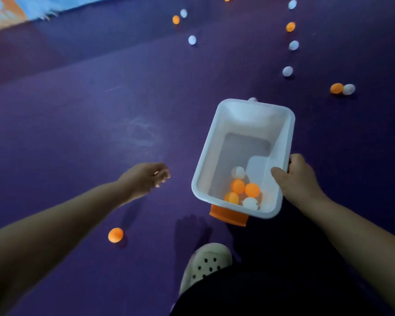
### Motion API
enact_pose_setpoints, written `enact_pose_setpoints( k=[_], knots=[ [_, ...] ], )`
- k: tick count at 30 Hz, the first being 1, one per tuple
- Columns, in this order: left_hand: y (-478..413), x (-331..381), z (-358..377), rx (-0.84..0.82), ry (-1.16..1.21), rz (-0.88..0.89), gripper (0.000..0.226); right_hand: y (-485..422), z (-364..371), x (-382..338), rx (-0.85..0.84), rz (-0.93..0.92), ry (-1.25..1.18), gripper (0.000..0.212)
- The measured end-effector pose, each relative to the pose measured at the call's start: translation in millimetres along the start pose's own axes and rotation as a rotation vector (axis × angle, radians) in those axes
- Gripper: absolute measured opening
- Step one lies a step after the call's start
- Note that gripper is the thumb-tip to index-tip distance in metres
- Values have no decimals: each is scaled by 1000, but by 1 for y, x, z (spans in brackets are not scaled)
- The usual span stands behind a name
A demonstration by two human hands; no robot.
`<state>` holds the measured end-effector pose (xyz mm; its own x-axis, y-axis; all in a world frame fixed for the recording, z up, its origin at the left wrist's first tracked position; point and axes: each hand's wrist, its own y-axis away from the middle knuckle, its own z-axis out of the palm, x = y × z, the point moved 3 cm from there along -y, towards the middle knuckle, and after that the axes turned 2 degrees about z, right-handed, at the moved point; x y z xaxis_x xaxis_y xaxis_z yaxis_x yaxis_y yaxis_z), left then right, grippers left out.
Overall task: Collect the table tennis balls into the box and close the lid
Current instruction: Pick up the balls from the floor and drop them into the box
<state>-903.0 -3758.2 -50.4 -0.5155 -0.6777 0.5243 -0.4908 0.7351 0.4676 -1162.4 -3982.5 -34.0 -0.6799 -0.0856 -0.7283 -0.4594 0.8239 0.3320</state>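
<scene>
The right hand (pixel 299 176) grips the white box (pixel 255 115) by its side rim, thumb inside, tilting it so the five collected balls (pixel 244 190) pool in the near corner, presumably to prevent roll-out. The left hand (pixel 146 179) hangs free, fingers loosely curled and holding nothing, apparently reserved for picking. On the purple floor mat (pixel 78 133), one orange ball (pixel 115 235) lies near the left forearm; the other balls (pixel 287 71) lie scattered well ahead.

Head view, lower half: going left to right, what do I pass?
The orange ball on the floor → left hand → white box → right hand, gripping the box's rim.
</scene>
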Motion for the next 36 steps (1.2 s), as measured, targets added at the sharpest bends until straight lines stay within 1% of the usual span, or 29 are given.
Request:
enact_pose_setpoints(
  k=[3,4,6,9,11,14,15,17,20,22,24,25,26,27,29,31,33,34,35,36],
  knots=[
    [17,-74,6,56,-31,-163,11,-11,33,-25,-50,-34,40,19],
    [27,-94,11,71,-36,-203,12,-14,44,-33,-71,-39,42,19],
    [50,-128,24,80,-48,-253,17,-19,65,-47,-107,-48,44,20],
    [82,-160,49,74,-128,-303,41,-27,92,-64,-159,-63,56,19],
    [96,-171,63,83,-143,-340,51,-30,106,-72,-198,-74,63,18],
    [99,-179,76,117,-119,-367,53,-33,120,-78,-234,-82,52,17],
    [95,-180,76,166,-86,-375,49,-34,123,-79,-238,-82,50,17],
    [79,-170,66,325,20,-374,40,-34,126,-79,-236,-78,44,17],
    [45,-125,31,585,235,-265,41,-36,124,-78,-222,-54,24,16],
    [24,-85,5,688,383,-184,37,-37,120,-76,-208,-29,21,16],
    [5,-45,-17,738,516,-53,33,-40,114,-73,-188,-5,10,16],
    [-4,-29,-25,724,559,18,33,-41,111,-72,-179,6,5,16],
    [-14,-15,-31,685,549,79,36,-42,107,-72,-171,17,0,15],
    [-25,-3,-33,630,487,122,42,-44,103,-72,-163,27,-3,15],
    [-48,13,-34,502,325,144,59,-49,95,-75,-142,46,4,15],
    [-69,21,-31,415,245,98,71,-56,84,-80,-127,62,18,16],
    [-85,24,-29,340,229,10,80,-63,72,-88,-104,79,43,17],
    [-91,26,-28,287,245,-39,80,-67,65,-93,-87,83,61,17],
    [-96,29,-28,226,279,-74,75,-71,57,-98,-69,82,80,17],
    [-102,31,-26,170,323,-93,64,-74,50,-103,-54,81,98,16]
  ],
)
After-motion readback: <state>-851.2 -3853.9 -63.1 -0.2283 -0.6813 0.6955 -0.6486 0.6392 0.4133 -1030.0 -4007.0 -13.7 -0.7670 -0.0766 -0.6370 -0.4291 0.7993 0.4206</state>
